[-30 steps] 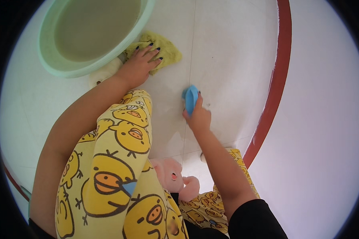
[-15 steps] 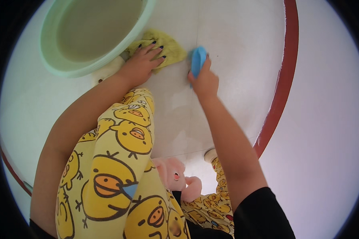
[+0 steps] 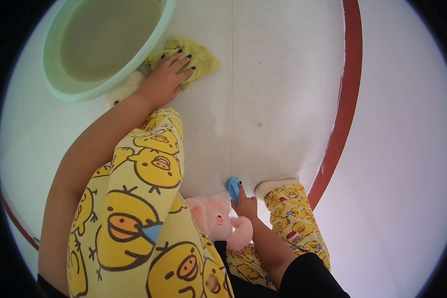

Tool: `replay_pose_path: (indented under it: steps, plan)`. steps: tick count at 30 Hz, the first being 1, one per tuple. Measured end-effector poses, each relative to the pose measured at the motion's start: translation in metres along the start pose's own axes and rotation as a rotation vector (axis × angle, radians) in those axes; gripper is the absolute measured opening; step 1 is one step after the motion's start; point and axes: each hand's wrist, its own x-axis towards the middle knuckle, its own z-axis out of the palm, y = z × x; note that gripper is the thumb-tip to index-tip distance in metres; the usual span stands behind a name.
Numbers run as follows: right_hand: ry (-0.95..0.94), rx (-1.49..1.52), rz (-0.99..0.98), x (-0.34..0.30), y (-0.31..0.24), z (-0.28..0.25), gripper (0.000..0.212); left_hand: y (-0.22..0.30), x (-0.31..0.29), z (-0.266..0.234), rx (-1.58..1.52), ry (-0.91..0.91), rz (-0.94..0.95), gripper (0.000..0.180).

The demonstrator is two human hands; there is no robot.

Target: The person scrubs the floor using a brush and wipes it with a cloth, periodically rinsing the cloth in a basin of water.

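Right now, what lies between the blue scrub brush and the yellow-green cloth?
In the head view, only pale floor tile separates the scrub brush from the cloth.

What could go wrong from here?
Spill: the basin of murky water sits close to the left hand on the yellow cloth; a bump might slop some out.

Snag: the right hand holds the blue brush right by the pink plush, so a stroke could catch or soil it.

Slip: darker patches on the floor look damp, so the shoe might lose grip.
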Motion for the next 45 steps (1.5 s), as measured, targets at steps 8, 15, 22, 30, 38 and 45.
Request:
replay_pose_path:
  steps: [8,15,22,30,38,45]
  plan:
    - [0.318,0.014,-0.109,0.068,-0.022,-0.045,0.074,0.002,0.0,-0.002,0.03,0.0,-0.007,0.05]
    - [0.61,0.009,-0.169,0.205,-0.086,-0.169,0.077,-0.002,-0.002,0.003,-0.025,0.022,0.002,0.049]
    - [0.458,0.116,0.022,0.277,-0.148,-0.283,0.073,-0.003,-0.001,-0.004,-0.087,0.021,0.01,0.048]
    - [0.547,0.176,-0.002,0.207,-0.107,-0.19,0.078,0.002,-0.001,-0.004,-0.074,0.031,-0.041,0.043]
    - [0.383,0.166,-0.002,0.168,-0.096,-0.171,0.078,0.003,-0.001,-0.004,-0.078,0.014,-0.051,0.044]
    - [0.491,0.048,-0.013,0.272,-0.133,-0.268,0.08,-0.002,0.005,-0.009,-0.08,-0.021,-0.053,0.049]
